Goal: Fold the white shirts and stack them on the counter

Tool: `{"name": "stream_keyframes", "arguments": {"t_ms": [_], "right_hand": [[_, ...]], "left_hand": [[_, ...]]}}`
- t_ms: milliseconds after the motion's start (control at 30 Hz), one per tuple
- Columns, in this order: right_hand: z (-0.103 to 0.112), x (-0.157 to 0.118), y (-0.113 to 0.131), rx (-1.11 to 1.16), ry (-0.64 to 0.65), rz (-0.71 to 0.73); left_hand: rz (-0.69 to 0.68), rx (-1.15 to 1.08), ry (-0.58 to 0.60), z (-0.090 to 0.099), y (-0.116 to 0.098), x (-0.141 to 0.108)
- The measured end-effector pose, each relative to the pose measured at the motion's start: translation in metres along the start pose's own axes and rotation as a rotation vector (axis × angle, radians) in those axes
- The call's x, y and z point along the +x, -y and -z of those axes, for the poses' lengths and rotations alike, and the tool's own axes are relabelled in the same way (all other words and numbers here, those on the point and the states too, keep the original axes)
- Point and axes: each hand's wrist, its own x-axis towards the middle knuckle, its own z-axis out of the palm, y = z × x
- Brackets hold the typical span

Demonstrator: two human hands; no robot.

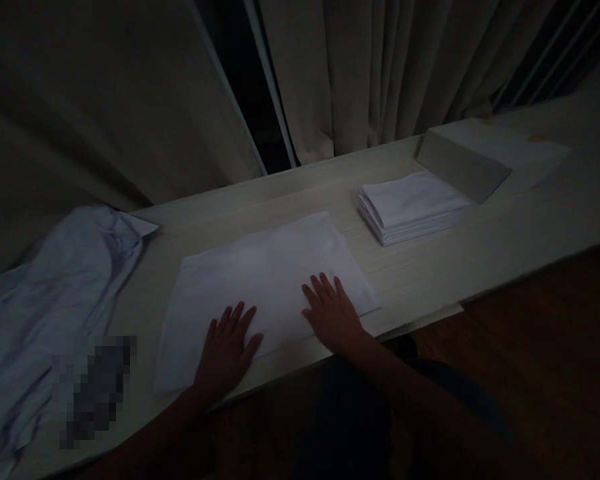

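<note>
A white cloth (pixel 270 267), folded into a flat rectangle, lies on the pale table in front of me. My left hand (pixel 227 350) rests on its near left part, fingers spread and palm down. On the near right part lies my right hand (pixel 333 313), also flat with its fingers apart. Neither hand grips anything. To the right of this cloth sits a neat stack of folded white cloths (pixel 413 207). A loose, crumpled heap of white cloth (pixel 60 280) covers the table's left end. The room is dim, so fine detail of the fabric is hard to make out.
The long, light table (pixel 540 227) runs along beige curtains (pixel 350 73). An open white box or folded board (pixel 470 167) stands behind the stack at right. A dark pixelated patch (pixel 100 390) hides something at the left. Brown floor (pixel 545 333) shows beyond the near edge.
</note>
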Motion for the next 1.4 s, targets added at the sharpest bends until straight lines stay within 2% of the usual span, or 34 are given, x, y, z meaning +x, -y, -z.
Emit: {"name": "stream_keyframes", "arguments": {"t_ms": [167,367,433,567,667,700,767,933,1033,1133,1400], "right_hand": [[-0.018,0.010,0.027,0.016,0.019,0.125],[-0.031,0.012,0.025,0.030,0.022,0.123],[-0.032,0.011,0.023,0.042,0.013,0.130],[-0.033,0.010,0.023,0.061,0.023,0.149],[-0.033,0.010,0.024,0.069,0.043,0.142],[-0.034,0.010,0.024,0.074,0.045,0.137],[-0.034,0.010,0.025,0.084,0.042,0.128],[-0.034,0.010,0.027,0.112,0.048,0.130],[-0.037,0.010,0.027,0.099,0.044,0.137],[-0.040,0.010,0.027,0.068,0.022,0.152],[-0.039,0.009,0.027,0.059,0.015,0.159]], "left_hand": [[-0.005,0.012,-0.004,0.000,-0.002,-0.001],[-0.003,0.020,-0.046,0.004,-0.006,-0.002],[-0.028,0.010,-0.059,0.007,-0.020,0.002],[-0.084,-0.041,-0.029,0.008,-0.065,0.016],[-0.035,-0.064,-0.003,0.003,-0.082,0.020],[0.005,-0.063,-0.003,0.001,-0.079,0.017],[0.101,-0.046,-0.011,-0.004,-0.061,0.006],[0.367,0.018,-0.047,-0.010,0.023,-0.046],[0.494,0.041,-0.040,-0.013,0.056,-0.071],[0.545,0.055,-0.017,-0.015,0.065,-0.079],[0.532,0.089,-0.021,-0.014,0.059,-0.077]]}}
